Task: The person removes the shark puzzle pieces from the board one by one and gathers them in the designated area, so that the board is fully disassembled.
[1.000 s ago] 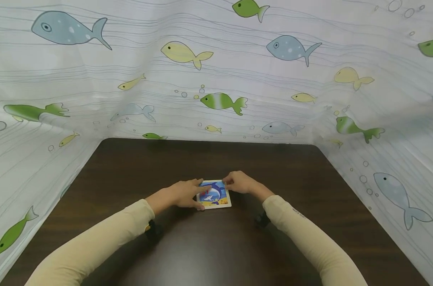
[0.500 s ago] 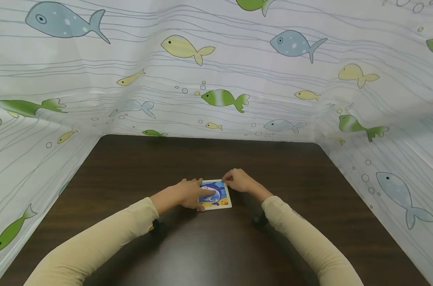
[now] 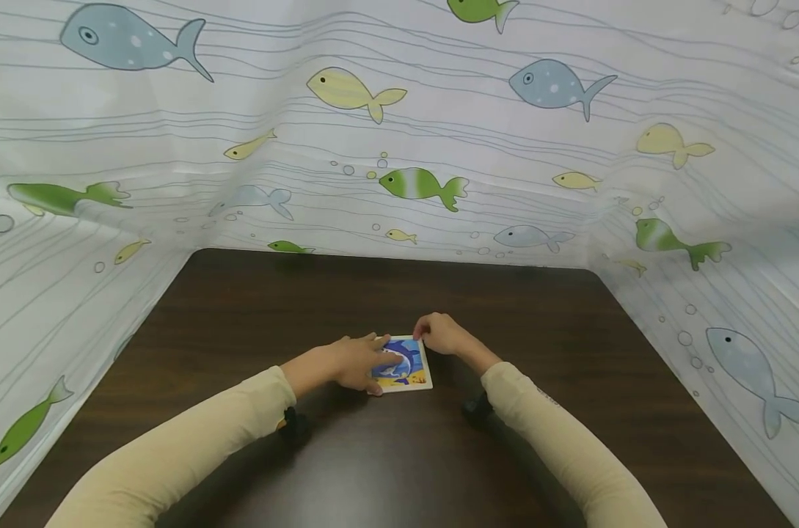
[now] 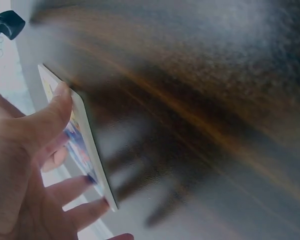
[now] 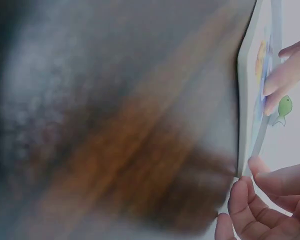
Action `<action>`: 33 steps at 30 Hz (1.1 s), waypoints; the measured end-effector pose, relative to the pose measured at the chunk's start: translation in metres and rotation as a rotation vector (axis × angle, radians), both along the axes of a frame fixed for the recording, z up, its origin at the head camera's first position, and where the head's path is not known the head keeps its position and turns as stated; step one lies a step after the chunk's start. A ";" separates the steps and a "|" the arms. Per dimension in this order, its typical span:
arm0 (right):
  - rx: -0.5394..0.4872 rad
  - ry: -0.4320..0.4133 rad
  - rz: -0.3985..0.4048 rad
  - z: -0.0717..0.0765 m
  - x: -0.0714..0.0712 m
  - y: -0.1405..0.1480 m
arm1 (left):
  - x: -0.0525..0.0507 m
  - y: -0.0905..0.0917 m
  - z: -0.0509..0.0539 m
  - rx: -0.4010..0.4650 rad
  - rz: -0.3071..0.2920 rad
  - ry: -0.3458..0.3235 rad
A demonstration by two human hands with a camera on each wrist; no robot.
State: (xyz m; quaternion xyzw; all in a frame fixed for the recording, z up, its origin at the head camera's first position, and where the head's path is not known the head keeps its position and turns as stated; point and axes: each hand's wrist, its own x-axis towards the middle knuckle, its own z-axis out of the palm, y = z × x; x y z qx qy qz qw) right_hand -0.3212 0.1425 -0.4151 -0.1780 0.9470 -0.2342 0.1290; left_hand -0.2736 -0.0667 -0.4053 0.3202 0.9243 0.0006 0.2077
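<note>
Board (image 3: 415, 364) square; left fingers (image 3: 387, 358) atop; woodgrain table (image 3: 379, 455)

A picture board (image 3: 414, 363) lies on a dark table (image 3: 386, 455).

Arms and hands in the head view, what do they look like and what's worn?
The left sleeve and right sleeve are long and cream, the right with a small, unreadable dark marking. A dark device shows at each wrist, the left with a yellow spot. The left hand and right hand are ungloved.

Room over near tabletop (image 3: 386, 462), picture board (image 3: 409, 370) midway, sheet (image 3: 439, 139) behind
</note>
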 end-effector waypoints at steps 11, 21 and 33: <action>-0.050 -0.001 -0.062 -0.003 0.000 0.008 | -0.003 0.009 0.009 -0.045 -0.077 0.069; -0.044 0.055 -0.017 0.001 0.004 0.001 | -0.007 0.012 0.014 -0.081 -0.091 0.099; -0.015 0.065 -0.012 0.003 0.001 -0.001 | -0.005 0.021 0.016 -0.113 -0.056 0.076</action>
